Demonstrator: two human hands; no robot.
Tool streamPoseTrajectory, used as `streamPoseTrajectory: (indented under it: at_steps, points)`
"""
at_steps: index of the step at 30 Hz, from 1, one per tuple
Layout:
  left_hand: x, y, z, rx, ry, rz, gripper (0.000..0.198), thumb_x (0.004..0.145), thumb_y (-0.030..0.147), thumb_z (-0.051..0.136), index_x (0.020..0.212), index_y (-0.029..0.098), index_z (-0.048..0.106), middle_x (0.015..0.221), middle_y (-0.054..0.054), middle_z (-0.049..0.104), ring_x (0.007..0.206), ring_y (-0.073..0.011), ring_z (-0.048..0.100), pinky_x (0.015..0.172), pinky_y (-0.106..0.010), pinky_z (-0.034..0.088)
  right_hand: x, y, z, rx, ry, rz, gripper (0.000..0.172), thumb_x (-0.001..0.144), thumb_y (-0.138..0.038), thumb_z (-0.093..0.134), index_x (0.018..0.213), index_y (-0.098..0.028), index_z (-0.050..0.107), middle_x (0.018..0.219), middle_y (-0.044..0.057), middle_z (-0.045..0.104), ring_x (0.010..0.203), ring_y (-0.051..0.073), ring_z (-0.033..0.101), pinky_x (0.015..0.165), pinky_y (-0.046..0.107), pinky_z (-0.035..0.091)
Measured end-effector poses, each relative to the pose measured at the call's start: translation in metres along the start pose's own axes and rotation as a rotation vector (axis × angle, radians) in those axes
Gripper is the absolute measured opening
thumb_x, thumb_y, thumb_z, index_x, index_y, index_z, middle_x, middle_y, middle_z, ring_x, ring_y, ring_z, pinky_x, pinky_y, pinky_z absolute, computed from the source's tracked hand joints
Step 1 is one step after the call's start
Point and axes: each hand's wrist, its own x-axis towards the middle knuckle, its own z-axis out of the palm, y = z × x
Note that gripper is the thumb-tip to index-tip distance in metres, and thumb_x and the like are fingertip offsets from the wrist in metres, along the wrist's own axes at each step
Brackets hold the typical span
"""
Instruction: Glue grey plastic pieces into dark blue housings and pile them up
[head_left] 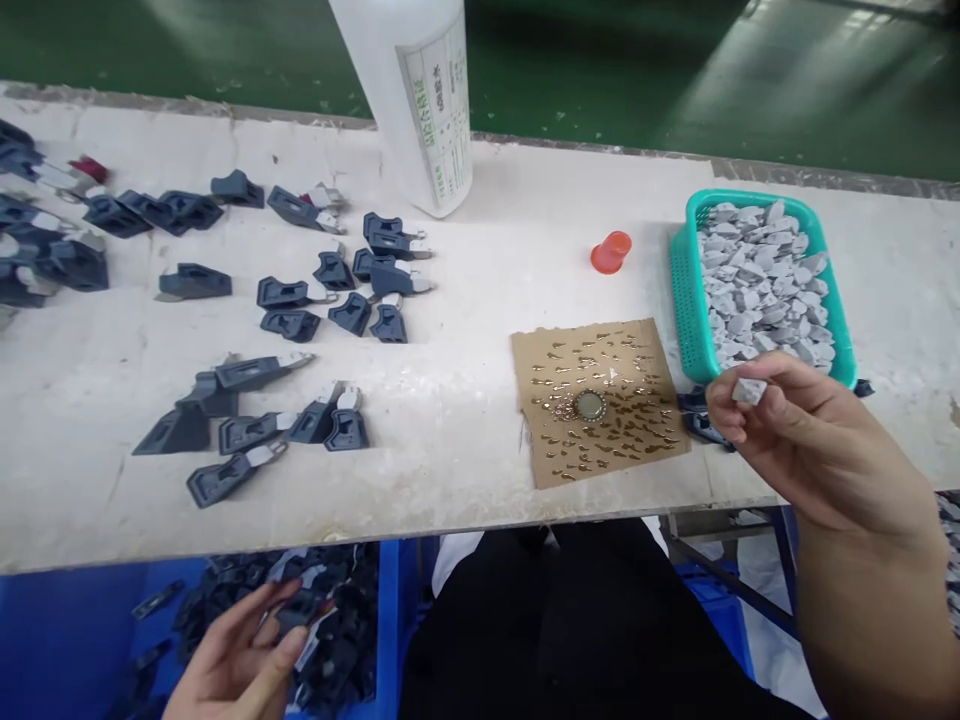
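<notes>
The label on the white bottle [436,120] bore printed columns of Chinese characters — too blurred to read, nothing legible.

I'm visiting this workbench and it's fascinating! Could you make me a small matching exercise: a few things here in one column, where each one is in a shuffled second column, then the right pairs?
Things:
1. Grey chip
2. Orange cup
3. Cardboard sheet
4. Heap of dark parts

Places:
A. In a blue bin, by the left hand
B. On the table, between the white bottle and the green basket
C. Pinched in the right hand
D. On the table, in front of the cup

Pairs: 1-C, 2-B, 3-D, 4-A
</notes>
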Motion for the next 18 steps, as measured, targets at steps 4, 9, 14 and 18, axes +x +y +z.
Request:
streamPoseTrajectory:
  at_steps: [4,9,14,18]
  points:
    - [-0.037,0.051,0.058,-0.365,-0.33,0.169,0.04,0.061,0.022,0.097,0.093,0.043,0.084,0.088,0.009,0.08,0.064,-0.014,0.072,0.063,-0.028,0.068,-0.007,0.005,0.012,-0.206,0.088,-0.073,0.026,0.076,-0.04,0.091,0.1,-0.034,0.083,0.082,-0.001,0.079,0.068,0.015,0.072,0.061,0.026,0.062]
    - [-0.059,0.092,0.155,-0.771,-0.831,0.302,0.028,0.068,0.01,0.093,0.083,0.03,0.081,0.077,0.004,0.074,0.08,-0.0129,0.076,0.072,-0.02,0.066,-0.009,0.011,0.028,-0.884,0.14,-0.534,0.013,0.084,-0.032,0.087,0.095,-0.035,0.082,0.096,-0.006,0.082,0.089,0.012,0.076,0.081,0.025,0.063]
    - [-0.067,0.103,0.2,-0.817,-0.965,0.215,0.034,0.073,0.002,0.087,0.096,0.024,0.075,0.095,0.003,0.075,0.095,-0.0105,0.075,0.092,-0.022,0.062,0.005,0.017,0.036,-1.12,-0.098,-0.82,0.015,0.092,-0.019,0.078,0.106,-0.025,0.079,0.105,-0.001,0.081,0.096,0.01,0.076,0.086,0.022,0.06]
    - [-0.069,0.104,0.2,-0.783,-0.976,0.085,0.034,0.079,0.008,0.086,0.104,0.024,0.07,0.097,0.001,0.077,0.095,-0.0128,0.077,0.094,-0.027,0.062,0.01,0.019,0.039,-1.213,-0.205,-0.905,0.018,0.094,-0.017,0.074,0.111,-0.021,0.078,0.109,0.003,0.08,0.097,0.011,0.075,0.086,0.021,0.059]
